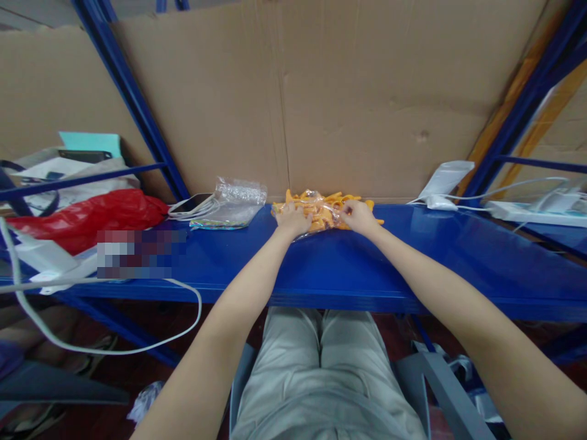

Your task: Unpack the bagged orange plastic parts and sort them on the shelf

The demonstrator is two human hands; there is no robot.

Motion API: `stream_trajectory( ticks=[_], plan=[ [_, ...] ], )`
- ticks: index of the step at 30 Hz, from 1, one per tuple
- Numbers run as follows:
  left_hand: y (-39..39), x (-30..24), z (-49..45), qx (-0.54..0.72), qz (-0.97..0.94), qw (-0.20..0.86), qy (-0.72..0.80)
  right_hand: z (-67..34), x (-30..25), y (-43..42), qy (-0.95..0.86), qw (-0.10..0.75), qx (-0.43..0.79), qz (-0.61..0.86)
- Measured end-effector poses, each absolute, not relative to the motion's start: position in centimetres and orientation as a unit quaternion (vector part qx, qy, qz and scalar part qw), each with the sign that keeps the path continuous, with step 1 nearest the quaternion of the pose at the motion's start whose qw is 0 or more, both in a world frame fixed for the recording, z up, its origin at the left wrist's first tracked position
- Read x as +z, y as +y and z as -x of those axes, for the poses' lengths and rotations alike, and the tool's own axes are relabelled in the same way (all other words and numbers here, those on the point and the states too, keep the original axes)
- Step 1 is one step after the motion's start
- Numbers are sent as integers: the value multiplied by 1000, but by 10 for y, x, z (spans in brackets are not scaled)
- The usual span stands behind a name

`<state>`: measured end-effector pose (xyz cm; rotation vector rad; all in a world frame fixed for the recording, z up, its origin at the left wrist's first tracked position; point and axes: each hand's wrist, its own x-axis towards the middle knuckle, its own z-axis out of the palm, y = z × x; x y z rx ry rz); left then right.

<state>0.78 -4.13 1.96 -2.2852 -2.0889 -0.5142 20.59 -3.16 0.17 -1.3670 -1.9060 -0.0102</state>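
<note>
Reaching forward, the left hand point(292, 222) lies spread on the bag point(324, 214); the right hand point(363, 217) curls over its right part, grip unclear. The bag runs left to right along the surface's point(339, 269) back.

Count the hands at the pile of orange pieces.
2: the left hand at the left of the orange pieces, the right hand at their right; no others appear.

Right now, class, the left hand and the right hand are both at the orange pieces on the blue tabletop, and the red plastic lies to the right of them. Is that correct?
Not quite: the head view shows the red plastic to the left. The left hand and right hand are both at the orange pieces on the blue tabletop.
</note>
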Motion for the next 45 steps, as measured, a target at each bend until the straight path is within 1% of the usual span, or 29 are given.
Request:
stream_trajectory(
  ticks=[5, 11, 15, 23, 26, 29, 32, 36, 42, 45],
  plan=[
    [-43, 20, -9, -159, 730, 7, -665, -205, 4, -31, -657, 429, 94, 613],
    [-43, 20, -9, -170, 731, 13, -661, -209, -1, -26, -602, 464, 142, 634],
    [-44, 20, -9, -175, 728, 17, -663, -211, -1, -22, -558, 482, 219, 639],
    [-36, 17, -6, -222, 723, -2, -654, -207, 8, -31, -471, 557, 311, 609],
    [-30, 16, -1, -249, 699, -13, -671, -205, 12, -38, -431, 578, 372, 585],
    [-22, 14, 7, -261, 675, -39, -689, -201, 16, -44, -391, 587, 453, 545],
    [-11, 12, 19, -271, 679, -61, -679, -198, 19, -50, -373, 577, 504, 523],
    [1, 9, 30, -264, 698, -78, -661, -196, 21, -53, -353, 597, 525, 493],
    [2, 9, 32, -266, 665, -36, -697, -198, 20, -50, -321, 614, 556, 460],
    [3, 8, 32, -273, 658, -51, -700, -202, 20, -46, -314, 619, 567, 443]
  ],
)
